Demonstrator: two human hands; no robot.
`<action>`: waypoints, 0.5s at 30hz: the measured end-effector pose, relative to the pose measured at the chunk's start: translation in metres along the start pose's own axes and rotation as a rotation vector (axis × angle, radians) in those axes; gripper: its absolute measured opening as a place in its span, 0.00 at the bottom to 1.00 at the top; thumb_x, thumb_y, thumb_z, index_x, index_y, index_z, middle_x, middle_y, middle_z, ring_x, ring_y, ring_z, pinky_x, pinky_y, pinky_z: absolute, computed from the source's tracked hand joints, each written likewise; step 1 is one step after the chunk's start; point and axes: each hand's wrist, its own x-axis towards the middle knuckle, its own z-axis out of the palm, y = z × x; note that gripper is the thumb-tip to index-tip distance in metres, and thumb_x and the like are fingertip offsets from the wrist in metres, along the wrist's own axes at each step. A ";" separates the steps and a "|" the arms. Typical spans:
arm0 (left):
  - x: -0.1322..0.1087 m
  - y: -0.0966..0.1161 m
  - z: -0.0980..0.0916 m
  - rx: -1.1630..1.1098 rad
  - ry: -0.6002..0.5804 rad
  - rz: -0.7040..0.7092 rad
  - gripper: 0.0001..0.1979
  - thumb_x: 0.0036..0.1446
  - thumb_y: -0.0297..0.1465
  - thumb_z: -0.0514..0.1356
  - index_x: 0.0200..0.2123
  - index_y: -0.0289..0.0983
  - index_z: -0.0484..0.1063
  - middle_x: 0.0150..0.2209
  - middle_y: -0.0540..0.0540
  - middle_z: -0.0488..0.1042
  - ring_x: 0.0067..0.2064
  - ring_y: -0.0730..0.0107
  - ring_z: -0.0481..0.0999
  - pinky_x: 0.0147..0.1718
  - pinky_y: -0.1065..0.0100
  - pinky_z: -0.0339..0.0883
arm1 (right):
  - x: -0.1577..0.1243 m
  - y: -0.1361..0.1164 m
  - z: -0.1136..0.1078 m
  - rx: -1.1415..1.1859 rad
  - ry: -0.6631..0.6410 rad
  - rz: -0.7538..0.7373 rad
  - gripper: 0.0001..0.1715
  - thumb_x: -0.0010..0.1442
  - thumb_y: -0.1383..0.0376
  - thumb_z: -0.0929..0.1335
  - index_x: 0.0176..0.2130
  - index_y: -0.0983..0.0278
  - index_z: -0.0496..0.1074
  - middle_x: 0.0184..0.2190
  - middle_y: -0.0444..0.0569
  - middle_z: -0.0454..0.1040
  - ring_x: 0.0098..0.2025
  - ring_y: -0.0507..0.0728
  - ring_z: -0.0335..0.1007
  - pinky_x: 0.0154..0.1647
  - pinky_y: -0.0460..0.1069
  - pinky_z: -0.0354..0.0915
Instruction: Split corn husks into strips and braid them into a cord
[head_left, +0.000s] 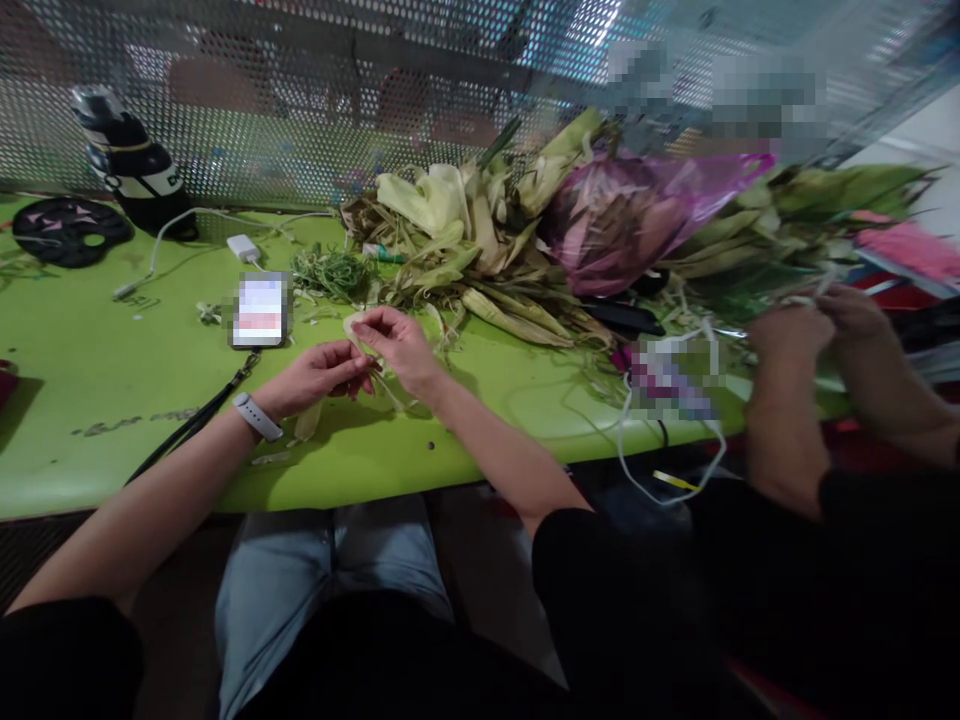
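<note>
My left hand point(336, 371) and my right hand point(401, 350) meet above the green table point(172, 370), fingers pinched together. Between them is a pale strip of corn husk point(351, 323), its upper end showing by my right thumb. Thin strands trail below my fingers, and part of the husk is hidden behind them. Just beyond lies a small heap of green strings or shreds point(330, 272). Behind and to the right spreads a large pile of dried corn husks point(502, 315). A phone with a lit screen point(259, 312) lies left of my hands.
A pink plastic bag point(600, 230) rests among the husks. At the back left stand a dark bottle point(139, 165) and a black palette-like disc point(71, 230), with a white charger point(241, 248) nearby. On the right, a co-worker's hands point(791, 325) work close by. Perforated metal point(300, 100) backs the table.
</note>
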 end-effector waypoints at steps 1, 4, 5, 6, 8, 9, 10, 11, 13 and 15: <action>0.000 -0.001 0.000 0.000 -0.003 -0.007 0.15 0.60 0.42 0.66 0.31 0.35 0.73 0.30 0.44 0.79 0.25 0.76 0.70 0.23 0.72 0.59 | -0.001 -0.001 0.000 -0.025 -0.005 0.006 0.27 0.50 0.43 0.76 0.34 0.60 0.71 0.26 0.41 0.70 0.29 0.51 0.66 0.29 0.48 0.68; 0.001 -0.006 -0.001 -0.069 0.070 -0.011 0.14 0.59 0.41 0.67 0.33 0.35 0.74 0.30 0.44 0.80 0.26 0.74 0.74 0.23 0.73 0.61 | -0.002 -0.009 -0.003 -0.162 0.042 -0.064 0.24 0.54 0.43 0.74 0.35 0.60 0.72 0.31 0.45 0.73 0.37 0.54 0.70 0.39 0.52 0.71; 0.002 -0.007 -0.002 -0.117 0.120 -0.006 0.14 0.59 0.41 0.67 0.34 0.35 0.74 0.30 0.45 0.81 0.27 0.73 0.76 0.25 0.73 0.63 | -0.002 -0.012 -0.005 -0.230 0.095 -0.130 0.22 0.56 0.44 0.73 0.35 0.59 0.73 0.35 0.47 0.74 0.41 0.55 0.70 0.43 0.53 0.71; 0.003 -0.008 -0.003 -0.172 0.170 0.000 0.13 0.58 0.40 0.67 0.35 0.35 0.75 0.31 0.44 0.81 0.30 0.71 0.79 0.27 0.72 0.66 | -0.004 -0.015 -0.007 -0.303 0.163 -0.212 0.20 0.57 0.46 0.73 0.36 0.59 0.73 0.39 0.49 0.74 0.45 0.56 0.70 0.48 0.54 0.70; 0.006 -0.009 -0.005 -0.287 0.249 0.009 0.12 0.60 0.39 0.66 0.39 0.35 0.75 0.33 0.43 0.82 0.35 0.66 0.82 0.35 0.68 0.72 | -0.008 -0.020 -0.010 -0.420 0.292 -0.371 0.17 0.61 0.49 0.72 0.35 0.59 0.73 0.41 0.50 0.73 0.47 0.57 0.69 0.51 0.54 0.68; 0.007 -0.010 -0.006 -0.340 0.277 0.021 0.11 0.61 0.38 0.65 0.40 0.35 0.75 0.34 0.43 0.82 0.38 0.65 0.82 0.40 0.65 0.74 | -0.010 -0.022 -0.011 -0.454 0.313 -0.411 0.17 0.63 0.50 0.70 0.33 0.60 0.72 0.38 0.49 0.72 0.43 0.56 0.68 0.48 0.54 0.67; 0.007 -0.010 -0.006 -0.386 0.301 0.046 0.10 0.61 0.36 0.65 0.40 0.34 0.75 0.34 0.43 0.82 0.39 0.65 0.82 0.43 0.64 0.74 | -0.013 -0.022 -0.010 -0.481 0.286 -0.406 0.18 0.64 0.50 0.69 0.31 0.60 0.71 0.34 0.48 0.71 0.38 0.55 0.67 0.43 0.53 0.67; 0.008 -0.010 -0.007 -0.422 0.321 0.080 0.09 0.61 0.35 0.65 0.39 0.35 0.75 0.35 0.44 0.82 0.39 0.66 0.82 0.45 0.63 0.74 | -0.015 -0.021 -0.009 -0.511 0.219 -0.361 0.20 0.65 0.50 0.68 0.29 0.61 0.70 0.29 0.46 0.70 0.33 0.54 0.65 0.39 0.52 0.65; 0.009 -0.010 -0.008 -0.464 0.351 0.151 0.07 0.60 0.33 0.66 0.38 0.35 0.75 0.36 0.46 0.82 0.39 0.68 0.82 0.48 0.64 0.74 | -0.019 -0.017 -0.004 -0.579 0.042 -0.246 0.22 0.64 0.50 0.68 0.26 0.61 0.70 0.24 0.45 0.69 0.28 0.53 0.61 0.33 0.51 0.61; 0.008 -0.011 -0.008 -0.482 0.354 0.181 0.07 0.59 0.32 0.67 0.39 0.35 0.76 0.38 0.45 0.82 0.41 0.69 0.81 0.48 0.65 0.73 | -0.021 -0.014 0.002 -0.612 -0.070 -0.194 0.17 0.62 0.53 0.69 0.29 0.62 0.72 0.26 0.45 0.72 0.28 0.52 0.62 0.32 0.50 0.60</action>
